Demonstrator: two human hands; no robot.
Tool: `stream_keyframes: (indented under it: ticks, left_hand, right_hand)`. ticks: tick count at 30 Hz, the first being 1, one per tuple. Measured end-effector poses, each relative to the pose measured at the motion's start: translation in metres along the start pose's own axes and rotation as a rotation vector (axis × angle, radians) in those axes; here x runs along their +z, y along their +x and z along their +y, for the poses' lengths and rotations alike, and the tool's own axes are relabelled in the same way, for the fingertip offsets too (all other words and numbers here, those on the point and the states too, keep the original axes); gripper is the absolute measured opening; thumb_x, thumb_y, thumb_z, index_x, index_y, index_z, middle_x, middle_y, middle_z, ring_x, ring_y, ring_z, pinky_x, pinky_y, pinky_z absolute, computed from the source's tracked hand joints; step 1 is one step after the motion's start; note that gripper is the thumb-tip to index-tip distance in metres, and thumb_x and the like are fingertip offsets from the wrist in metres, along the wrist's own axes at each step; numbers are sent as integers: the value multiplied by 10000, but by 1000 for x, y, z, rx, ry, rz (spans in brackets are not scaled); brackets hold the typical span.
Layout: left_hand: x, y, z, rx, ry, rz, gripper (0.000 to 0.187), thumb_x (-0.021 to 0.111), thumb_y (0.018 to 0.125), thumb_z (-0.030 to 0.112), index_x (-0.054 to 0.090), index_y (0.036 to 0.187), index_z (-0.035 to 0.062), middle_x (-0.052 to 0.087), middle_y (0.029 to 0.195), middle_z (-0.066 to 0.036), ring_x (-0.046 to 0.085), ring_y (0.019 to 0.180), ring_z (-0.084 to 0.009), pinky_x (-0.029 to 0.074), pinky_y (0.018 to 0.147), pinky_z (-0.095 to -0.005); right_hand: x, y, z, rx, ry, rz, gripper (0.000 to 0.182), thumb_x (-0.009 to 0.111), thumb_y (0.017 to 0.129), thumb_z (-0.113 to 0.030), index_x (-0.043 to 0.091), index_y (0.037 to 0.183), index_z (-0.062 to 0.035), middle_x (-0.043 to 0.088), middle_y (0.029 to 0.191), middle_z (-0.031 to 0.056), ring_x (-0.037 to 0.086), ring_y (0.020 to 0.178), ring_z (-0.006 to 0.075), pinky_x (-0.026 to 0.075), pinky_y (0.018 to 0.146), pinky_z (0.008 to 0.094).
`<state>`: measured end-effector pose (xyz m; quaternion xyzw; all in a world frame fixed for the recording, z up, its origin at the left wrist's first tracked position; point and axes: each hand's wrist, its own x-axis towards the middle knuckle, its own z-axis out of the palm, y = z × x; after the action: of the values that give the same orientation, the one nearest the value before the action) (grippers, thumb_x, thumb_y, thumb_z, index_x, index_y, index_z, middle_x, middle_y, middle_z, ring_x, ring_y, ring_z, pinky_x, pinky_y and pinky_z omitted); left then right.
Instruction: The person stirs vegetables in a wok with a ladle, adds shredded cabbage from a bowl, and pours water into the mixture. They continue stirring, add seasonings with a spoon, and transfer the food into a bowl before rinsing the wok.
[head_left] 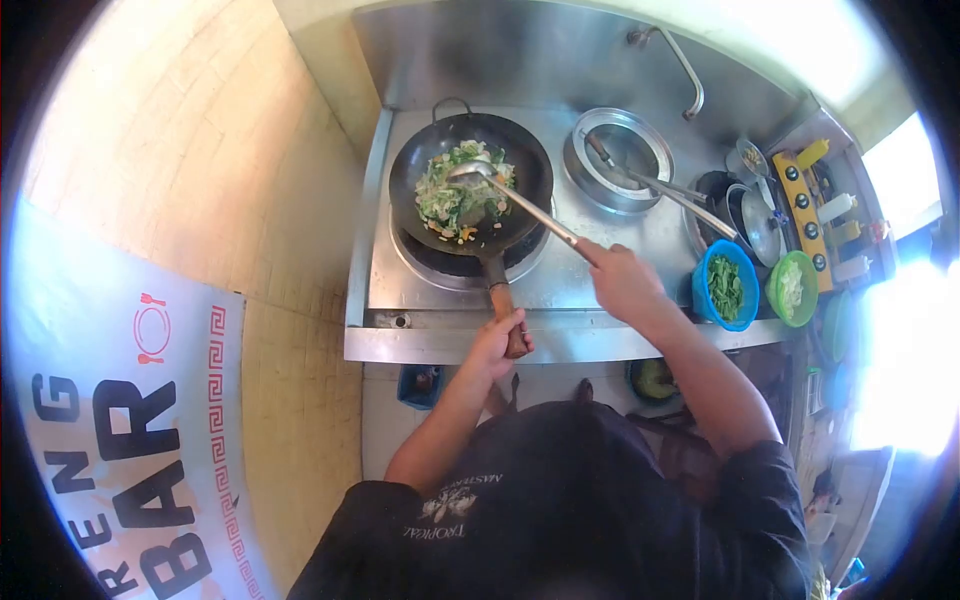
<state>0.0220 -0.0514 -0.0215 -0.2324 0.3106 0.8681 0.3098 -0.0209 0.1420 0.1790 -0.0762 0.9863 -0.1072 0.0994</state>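
Observation:
A dark wok [410, 215] sits on the left burner of a steel stove, its wooden handle pointing toward me. My left hand [497, 345] is closed around that handle. Inside the wok lies a heap of chopped green vegetables [440, 200] with pale and orange bits. My right hand [625, 283] grips the handle end of a long metal ladle [530, 207], whose bowl rests in the vegetables. Part of the food is hidden under the ladle's bowl.
Right of the wok is a round metal pot [575, 165] with utensils across it. A blue basket [700, 290] of leafy greens and a green bowl [808, 310] of pale slices stand at the right. A faucet [690, 75] projects from the back wall; squeeze bottles [836, 208] stand far right.

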Motion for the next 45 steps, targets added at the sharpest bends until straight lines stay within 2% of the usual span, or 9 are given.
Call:
stream_keyframes:
  ticks: [8,13,14,18,22,25,32,39,45]
  left_hand:
    - [4,-11,4,37,71,-1,201,655,866,230,535,920,78,542,767,-43,580,655,-192,523,601,-379]
    - [-5,-30,13,48,342,64,192,592,900,220,534,1032,93,556,875,-34,601,804,-209,509,713,-393]
    - [15,-50,18,68,349,96,309,591,900,223,507,1152,65,572,954,-56,598,853,-226,509,751,-407]
    - [11,-68,25,99,478,161,475,569,913,216,409,1328,48,570,1036,-100,603,894,-257,511,750,-412]
    - [32,-82,21,138,503,271,438,532,933,222,416,1323,59,577,1041,-95,601,902,-251,503,719,-408]
    - [-31,-60,28,290,839,270,423,533,930,283,441,1288,77,577,1027,-71,594,875,-238,493,700,-386]
    - [24,-49,10,341,771,605,308,560,909,327,511,1102,93,569,869,-58,572,708,-187,454,558,-287]
    - [-13,-41,52,428,1334,686,372,546,903,271,578,1147,-8,623,944,-136,595,792,-244,469,702,-355]
    - [89,-74,18,718,2057,1101,532,543,927,294,428,1336,-25,453,1344,-226,451,1232,-315,337,1047,-381]
  right_hand:
    - [67,18,42,-135,297,397,429,507,872,-118,465,1298,-143,614,892,229,612,828,404,487,721,510]
    - [166,89,29,-109,638,294,374,556,847,-181,541,1200,-59,658,910,197,655,795,335,513,705,454]
    - [117,69,16,170,866,-176,397,585,834,-241,555,1177,-42,661,896,183,653,805,313,506,718,439]
    - [109,22,48,-148,551,-67,433,585,845,-286,548,1191,-29,663,905,188,653,803,314,510,726,418]
    - [64,-67,161,194,1020,118,313,591,872,-229,624,1124,-46,673,955,176,659,838,299,519,786,372]
    - [78,-126,318,475,820,604,166,569,868,-155,667,871,-21,670,802,133,645,744,218,500,690,359]
    - [52,-310,635,1239,1499,1237,464,625,877,-360,516,1170,-17,568,818,63,607,737,207,541,617,340]
    - [29,-320,798,1274,1834,1509,576,639,870,-370,440,1213,48,513,1054,202,584,869,297,535,732,425]
    - [59,-325,795,888,1296,1819,313,548,799,-51,512,1102,21,596,894,116,570,634,185,445,468,299]
